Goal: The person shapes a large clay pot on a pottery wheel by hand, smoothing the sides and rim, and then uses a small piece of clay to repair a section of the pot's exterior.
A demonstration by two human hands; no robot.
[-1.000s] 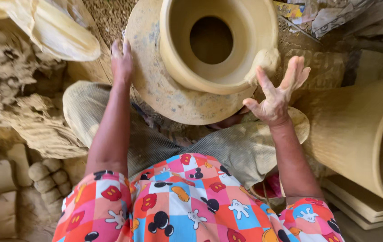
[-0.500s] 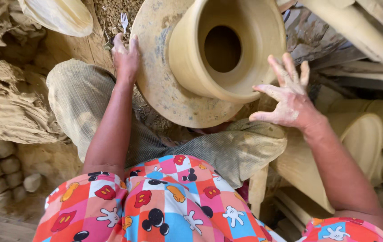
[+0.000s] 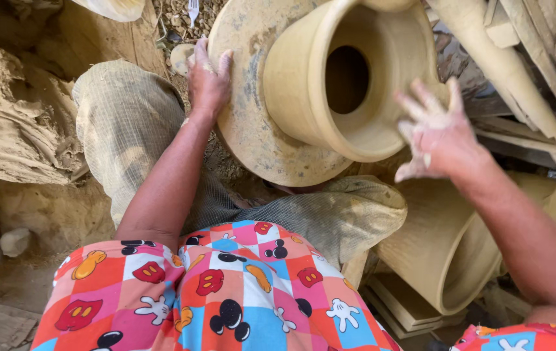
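A big unfired clay pot (image 3: 349, 78) is seen in the upper middle of the frame, sitting on a round wheel disc (image 3: 252, 123) smeared with dried slip. The pot is a pale yellow-tan, with a wide flaring rim, thick walls and a dark round hole down in its base. The surface looks matte and smooth, and whether it's damp can't be told from here.

Handling-wise, it's probably heavy for its size and pretty fragile. If the clay is unfired as it looks, the rim would likely be dented or cracked by a pinch. It'd best be gripped low on the body or lifted by the disc underneath, with flat palms rather than fingertips. A dusty or slightly slippery feel should be expected.

The left hand (image 3: 208, 81) is laid flat on the disc's left edge, fingers together and pressed down on it. The right hand (image 3: 437, 133) is coated in pale clay and held just beside the pot's rim at the right, fingers spread wide, nothing gripped; actual contact with the rim can't be made out because of blur.

Another similar pot (image 3: 447, 247) is lying on its side at lower right, and lumps of raw clay (image 3: 18, 123) are piled at left.
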